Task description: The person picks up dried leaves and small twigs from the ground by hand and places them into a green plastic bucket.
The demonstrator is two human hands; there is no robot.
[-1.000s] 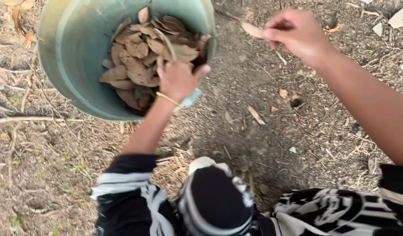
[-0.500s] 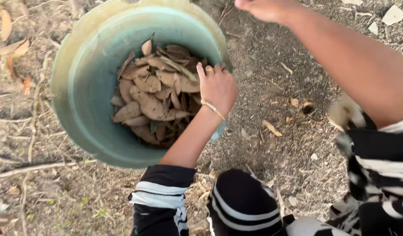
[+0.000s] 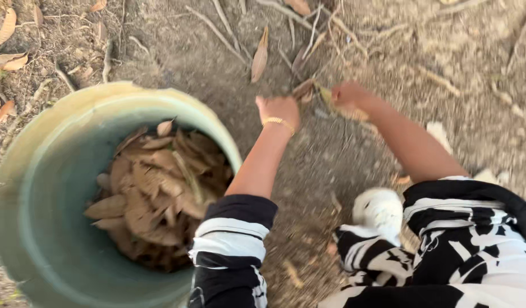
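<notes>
Now, bucket (image 3: 57, 142): we see it green, on bare dirt, part filled with dry brown leaves (image 3: 154, 194).
Left hand (image 3: 279, 109): past the bucket's far rim, low over the ground, fingers curled; we cannot tell what it holds.
Right hand (image 3: 349, 94): further from the bucket, just beside the left, closed on dry leaf scraps (image 3: 317, 91).
Loose leaf (image 3: 259, 56): lies beyond both hands.
</notes>
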